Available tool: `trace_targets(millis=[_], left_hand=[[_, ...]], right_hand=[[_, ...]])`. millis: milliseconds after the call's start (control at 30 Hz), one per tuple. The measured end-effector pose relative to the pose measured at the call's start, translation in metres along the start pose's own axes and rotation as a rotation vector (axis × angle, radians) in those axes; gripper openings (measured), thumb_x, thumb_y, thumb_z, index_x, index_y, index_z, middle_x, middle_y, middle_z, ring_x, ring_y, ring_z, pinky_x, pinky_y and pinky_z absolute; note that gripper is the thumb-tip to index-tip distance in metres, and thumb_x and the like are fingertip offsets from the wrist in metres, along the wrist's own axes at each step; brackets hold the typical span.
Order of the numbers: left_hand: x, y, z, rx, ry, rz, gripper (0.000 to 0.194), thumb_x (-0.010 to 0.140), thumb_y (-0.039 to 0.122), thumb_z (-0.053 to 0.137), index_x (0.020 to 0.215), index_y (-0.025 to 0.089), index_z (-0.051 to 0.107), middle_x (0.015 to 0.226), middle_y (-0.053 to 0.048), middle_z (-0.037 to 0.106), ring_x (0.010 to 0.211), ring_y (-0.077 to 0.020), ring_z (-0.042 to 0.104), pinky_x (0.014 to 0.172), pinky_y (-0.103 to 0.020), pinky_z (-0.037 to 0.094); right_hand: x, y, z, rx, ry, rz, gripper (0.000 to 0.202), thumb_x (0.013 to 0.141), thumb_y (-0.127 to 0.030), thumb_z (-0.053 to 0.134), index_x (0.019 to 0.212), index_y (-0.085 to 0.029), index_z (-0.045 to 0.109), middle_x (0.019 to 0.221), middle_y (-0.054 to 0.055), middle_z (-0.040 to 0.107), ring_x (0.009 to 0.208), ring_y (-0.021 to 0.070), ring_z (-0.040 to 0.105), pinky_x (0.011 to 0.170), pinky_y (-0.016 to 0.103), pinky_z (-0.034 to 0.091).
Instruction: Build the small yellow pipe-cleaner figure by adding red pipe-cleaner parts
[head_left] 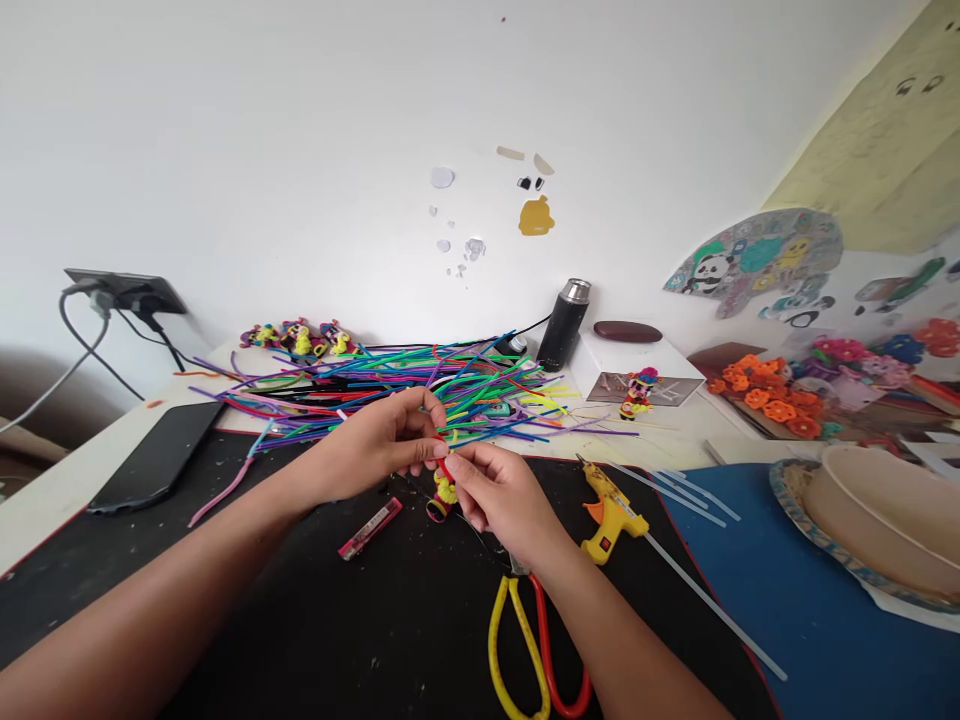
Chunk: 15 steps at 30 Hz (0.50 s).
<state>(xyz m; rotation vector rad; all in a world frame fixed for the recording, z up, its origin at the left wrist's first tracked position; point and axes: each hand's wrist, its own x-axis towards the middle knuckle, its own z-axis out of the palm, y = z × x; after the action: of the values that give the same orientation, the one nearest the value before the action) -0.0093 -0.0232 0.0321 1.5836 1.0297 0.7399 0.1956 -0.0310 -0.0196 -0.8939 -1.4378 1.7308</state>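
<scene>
My left hand (386,440) and my right hand (499,490) meet above the black mat, fingertips pinched close together. Between them is a short red pipe cleaner (440,465), partly covered by the fingers. Just under the fingertips shows a small yellow and dark red pipe-cleaner figure (444,492); whether it is joined to the red piece I cannot tell. Scissors (540,640) with one yellow and one red handle lie below my right forearm, which covers part of them. A pink lighter (370,528) rests on the mat below my left hand.
Behind my hands spreads a heap of coloured pipe cleaners (360,385). To the right lie a yellow glue gun (611,515) and clear glue sticks (690,495). A phone (157,455) is at left; a black flask (564,325) and white box (637,370) stand against the wall.
</scene>
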Motion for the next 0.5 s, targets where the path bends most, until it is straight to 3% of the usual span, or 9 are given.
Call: trace_targets(millis=[500], left_hand=[[0.0009,0.0027,-0.0005,-0.032,0.003,-0.009,0.035,0.092,0.049,0.074,0.103,0.019,0.059,0.076,0.003,0.066,0.064,-0.0122,0.058,0.060,-0.025,0.045]], right_hand=[[-0.0016,0.0014,0.0015,0.027,0.002,0.008,0.046,0.091,-0.063,0.069,0.087,-0.018,0.065,0.053,-0.008,0.050,0.040,0.0062,0.039,0.042,0.022,0.026]])
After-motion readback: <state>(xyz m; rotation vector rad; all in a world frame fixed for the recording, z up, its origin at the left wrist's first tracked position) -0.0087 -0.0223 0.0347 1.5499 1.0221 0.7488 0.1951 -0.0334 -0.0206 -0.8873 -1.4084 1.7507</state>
